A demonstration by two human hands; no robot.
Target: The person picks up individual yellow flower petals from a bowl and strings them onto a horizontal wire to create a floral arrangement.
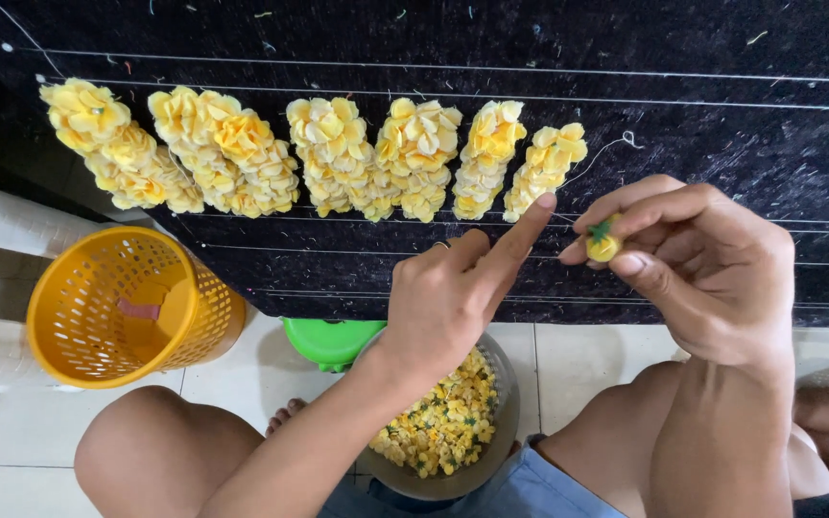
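Head view, centre right: right hand (707, 273) pinching a small yellow flower bud (603, 244), green end up, left hand (453, 293) just beside it, index finger out, other fingers curled, nothing visibly gripped. Bud right of the garland strands (323, 153) across the upper left. No labels anywhere, just a yellow basket (98, 317) lower left and a bowl of buds (448, 427) bottom centre.

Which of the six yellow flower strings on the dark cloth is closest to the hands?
The rightmost flower string, the shortest one; its lower end lies just beside the left hand's extended index fingertip.
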